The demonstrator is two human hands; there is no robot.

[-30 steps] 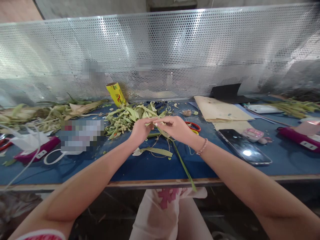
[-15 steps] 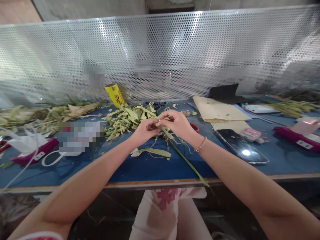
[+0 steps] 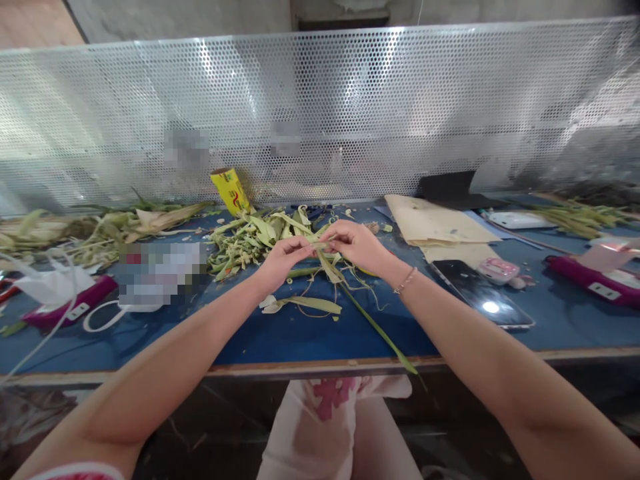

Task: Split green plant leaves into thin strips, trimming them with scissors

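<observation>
Over the middle of the blue tabletop, my left hand and my right hand are close together. Both pinch a pale green leaf strip, which hangs down between them; my fingers hide part of it. Just behind and to the left lies a heap of green leaf pieces. Below the hands, a loose leaf rests on the table. A long green blade slants from under my right hand to the table's front edge.
A yellow packet stands by the perforated metal screen. To the right are brown paper, a phone, a pink case and a purple power strip. Another purple strip and more leaves lie left.
My hands have drawn slightly apart, my left hand shifting a little left. More of the leaf strip now shows hanging between them.
</observation>
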